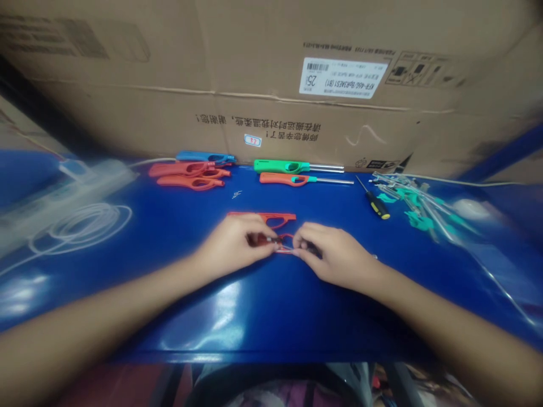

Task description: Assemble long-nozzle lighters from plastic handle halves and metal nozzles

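Both my hands meet at the middle of the blue table [271, 316]. My left hand [235, 243] is closed on the orange lighter shell half [283, 243] lying under the fingers. My right hand [333, 254] pinches the same piece from the right, with a thin metal part between the fingertips. Just behind the hands lies a second orange lighter shell half [265, 217], flat on the table and untouched.
At the back lie several orange shells and a blue one [190, 168], a green lighter [292, 166] and an orange lighter [297, 179]. A black-and-yellow screwdriver [375, 202] and a heap of metal tubes with teal parts [418, 206] sit right. White cable [85, 223] coils left. A cardboard box [271, 79] walls the back.
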